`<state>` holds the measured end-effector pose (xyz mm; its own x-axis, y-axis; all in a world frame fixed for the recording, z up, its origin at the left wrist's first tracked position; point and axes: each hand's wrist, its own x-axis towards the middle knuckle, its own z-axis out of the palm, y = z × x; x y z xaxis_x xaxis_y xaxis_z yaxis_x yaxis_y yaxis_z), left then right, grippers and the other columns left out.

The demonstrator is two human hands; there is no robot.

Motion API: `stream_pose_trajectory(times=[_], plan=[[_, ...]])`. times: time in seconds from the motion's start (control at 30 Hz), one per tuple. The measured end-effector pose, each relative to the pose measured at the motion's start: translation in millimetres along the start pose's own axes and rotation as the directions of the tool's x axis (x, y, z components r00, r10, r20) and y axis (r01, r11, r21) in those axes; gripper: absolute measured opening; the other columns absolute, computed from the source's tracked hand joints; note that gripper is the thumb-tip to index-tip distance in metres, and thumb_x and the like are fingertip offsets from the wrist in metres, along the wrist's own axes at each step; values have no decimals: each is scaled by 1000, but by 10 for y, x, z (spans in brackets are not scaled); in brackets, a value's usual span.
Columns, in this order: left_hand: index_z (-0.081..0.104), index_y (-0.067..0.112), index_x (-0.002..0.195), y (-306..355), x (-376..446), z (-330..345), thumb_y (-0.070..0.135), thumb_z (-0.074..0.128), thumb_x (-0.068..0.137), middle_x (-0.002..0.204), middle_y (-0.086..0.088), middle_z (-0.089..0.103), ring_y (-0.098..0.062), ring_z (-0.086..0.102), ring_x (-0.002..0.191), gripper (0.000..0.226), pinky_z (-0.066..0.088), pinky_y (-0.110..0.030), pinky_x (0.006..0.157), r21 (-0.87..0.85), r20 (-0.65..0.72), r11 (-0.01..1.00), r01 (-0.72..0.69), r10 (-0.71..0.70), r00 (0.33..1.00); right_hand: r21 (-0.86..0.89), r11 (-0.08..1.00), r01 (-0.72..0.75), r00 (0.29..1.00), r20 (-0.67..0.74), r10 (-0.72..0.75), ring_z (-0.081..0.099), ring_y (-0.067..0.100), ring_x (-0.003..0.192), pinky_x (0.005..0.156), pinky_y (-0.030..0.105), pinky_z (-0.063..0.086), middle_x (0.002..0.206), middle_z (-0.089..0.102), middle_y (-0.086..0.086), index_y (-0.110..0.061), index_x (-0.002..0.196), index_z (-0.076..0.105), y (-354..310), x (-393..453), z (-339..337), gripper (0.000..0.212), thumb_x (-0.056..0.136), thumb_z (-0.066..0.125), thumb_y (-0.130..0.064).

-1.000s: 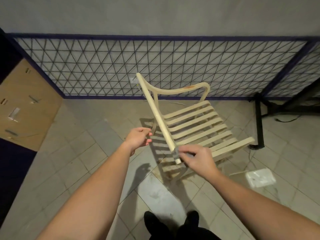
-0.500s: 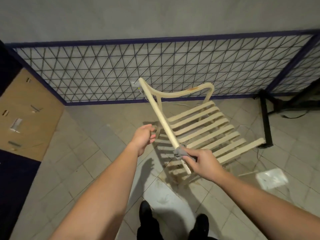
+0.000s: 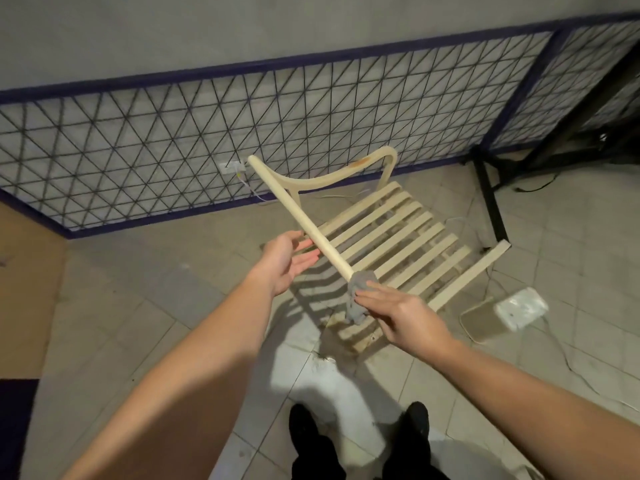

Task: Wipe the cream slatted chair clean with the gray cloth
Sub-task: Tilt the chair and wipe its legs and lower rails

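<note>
The cream slatted chair [image 3: 391, 230] stands tilted on the tiled floor, with one round rail [image 3: 298, 216] pointing up toward me. The gray cloth [image 3: 358, 289] is wrapped around the near end of that rail, and a corner of it hangs below. My right hand [image 3: 405, 317] pinches the cloth at its fingertips. My left hand [image 3: 284, 265] lies palm up just left of the rail, with straight fingers reaching under the rail's middle. A brown stain [image 3: 360, 163] marks the curved top bar.
A black wire-mesh fence panel [image 3: 173, 143] runs along the wall behind the chair. A black metal stand [image 3: 490, 202] and loose cables lie to the right. A white flat object [image 3: 521, 306] lies on the floor near the chair. My shoes [image 3: 304, 424] are below.
My right hand has slid the cloth down the rail to its near end. My left hand has opened from a loose curl, its fingers now reaching under the rail. The view has swung left.
</note>
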<state>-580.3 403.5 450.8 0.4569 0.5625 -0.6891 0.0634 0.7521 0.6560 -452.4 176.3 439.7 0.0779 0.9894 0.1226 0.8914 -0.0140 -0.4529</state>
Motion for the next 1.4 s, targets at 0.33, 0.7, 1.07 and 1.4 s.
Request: stream_pose_trajectory(times=[0.33, 0.7, 1.07, 1.4], plan=[[52, 7, 138, -1, 48, -27, 17, 38, 104, 130, -14, 64, -26, 69, 94, 38, 57, -37, 75, 41, 31, 999, 20, -21, 999, 61, 987, -150, 988, 35, 148, 64, 29, 111, 98, 44, 50, 141, 56, 12, -11, 126, 63, -97, 817, 215, 30, 97, 58, -18], [64, 21, 120, 67, 59, -80, 33, 39, 103, 119, 4, 71, -22, 62, 110, 32, 46, -43, 102, 310, -46, 951, -15, 30, 999, 85, 992, -96, 991, -85, 104, 65, 18, 104, 96, 35, 51, 112, 72, -1, -15, 114, 70, 106, 884, -226, 23, 97, 54, -16], [63, 23, 117, 173, 125, -344, 33, 38, 104, 121, 5, 69, -20, 61, 107, 29, 48, -35, 92, 337, -78, 941, -43, 73, 994, -22, 978, 209, 973, 102, -205, 64, 21, 115, 114, 23, 35, 110, 74, 3, -11, 103, 76, -20, 995, 114, 45, 68, 63, 12], [62, 22, 115, 117, 163, -499, 28, 38, 105, 105, 9, 69, -20, 63, 104, 26, 50, -38, 93, 298, -149, 954, -42, 90, 985, 66, 993, 94, 969, 221, -107, 63, 14, 113, 114, 43, 39, 91, 75, -2, -16, 88, 77, -60, 1218, 347, 23, 85, 56, -8]])
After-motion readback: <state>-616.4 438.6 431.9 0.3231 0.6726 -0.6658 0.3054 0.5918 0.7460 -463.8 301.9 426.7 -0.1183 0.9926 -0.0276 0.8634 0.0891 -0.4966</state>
